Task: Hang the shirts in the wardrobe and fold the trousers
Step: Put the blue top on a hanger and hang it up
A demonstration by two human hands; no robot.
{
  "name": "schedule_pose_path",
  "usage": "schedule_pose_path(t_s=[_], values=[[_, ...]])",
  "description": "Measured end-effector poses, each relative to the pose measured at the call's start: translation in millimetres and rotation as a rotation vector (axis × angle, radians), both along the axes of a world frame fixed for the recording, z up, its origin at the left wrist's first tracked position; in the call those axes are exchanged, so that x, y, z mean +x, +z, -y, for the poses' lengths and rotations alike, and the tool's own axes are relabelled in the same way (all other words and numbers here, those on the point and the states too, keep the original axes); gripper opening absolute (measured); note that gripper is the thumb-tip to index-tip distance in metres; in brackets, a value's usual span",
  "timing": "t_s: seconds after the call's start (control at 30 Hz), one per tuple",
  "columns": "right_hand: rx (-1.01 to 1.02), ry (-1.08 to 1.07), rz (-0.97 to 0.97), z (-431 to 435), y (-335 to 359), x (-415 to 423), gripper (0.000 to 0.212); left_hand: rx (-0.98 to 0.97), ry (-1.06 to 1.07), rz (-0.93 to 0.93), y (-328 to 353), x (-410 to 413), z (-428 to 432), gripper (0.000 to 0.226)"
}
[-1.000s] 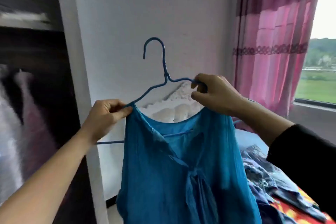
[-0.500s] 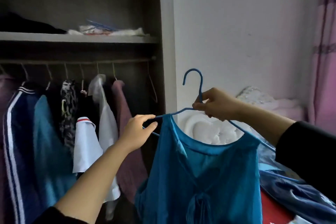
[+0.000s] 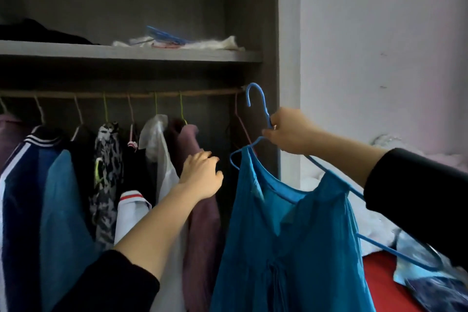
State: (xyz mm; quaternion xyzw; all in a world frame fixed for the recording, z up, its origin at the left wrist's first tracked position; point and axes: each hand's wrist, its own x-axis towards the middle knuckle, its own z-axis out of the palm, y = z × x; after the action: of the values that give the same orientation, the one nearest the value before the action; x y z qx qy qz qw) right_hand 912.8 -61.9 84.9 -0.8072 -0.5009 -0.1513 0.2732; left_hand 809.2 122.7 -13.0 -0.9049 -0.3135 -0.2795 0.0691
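Observation:
A blue sleeveless shirt (image 3: 291,240) hangs on a blue wire hanger (image 3: 257,99). My right hand (image 3: 288,132) grips the hanger at its neck, just below the hook. The hook is up near the right end of the wardrobe rail (image 3: 121,94), and I cannot tell whether it touches the rail. My left hand (image 3: 202,175) has left the hanger and rests against a mauve garment (image 3: 200,210) hanging in the wardrobe, fingers loosely bent.
Several garments hang along the rail, among them a navy striped jacket (image 3: 22,185) and a white shirt (image 3: 162,167). An empty pink hanger (image 3: 240,124) hangs at the rail's right end. The shelf (image 3: 126,53) above holds spare hangers. More clothes (image 3: 425,276) lie on a red bed.
The view swung left to the wardrobe. My right hand carried the hanger and shirt up towards the rail. My left hand let go of the hanger and moved to the mauve garment.

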Motion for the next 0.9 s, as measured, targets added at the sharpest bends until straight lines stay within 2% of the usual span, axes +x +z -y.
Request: schedule_pose_path(t_s=[0.2,0.3,0.37,0.47,0.53,0.9], values=[[0.023,0.033,-0.026,-93,19,10,0.014,0.103,0.077,-0.127,19,13,-66,0.047],[-0.003,0.006,-0.009,-132,23,14,0.010,0.097,0.079,-0.165,26,11,-90,0.057],[-0.014,-0.023,0.009,-156,26,17,0.018,0.062,0.072,-0.158,34,8,-108,0.062],[0.022,-0.036,-0.019,-190,30,23,0.007,0.022,0.043,-0.171,49,7,-140,0.070],[0.064,-0.061,-0.045,-215,34,30,0.011,0.012,0.014,-0.178,60,11,-159,0.076],[0.251,-0.186,-0.220,-332,58,67,0.020,0.242,0.021,-0.041,121,50,-234,0.109]])
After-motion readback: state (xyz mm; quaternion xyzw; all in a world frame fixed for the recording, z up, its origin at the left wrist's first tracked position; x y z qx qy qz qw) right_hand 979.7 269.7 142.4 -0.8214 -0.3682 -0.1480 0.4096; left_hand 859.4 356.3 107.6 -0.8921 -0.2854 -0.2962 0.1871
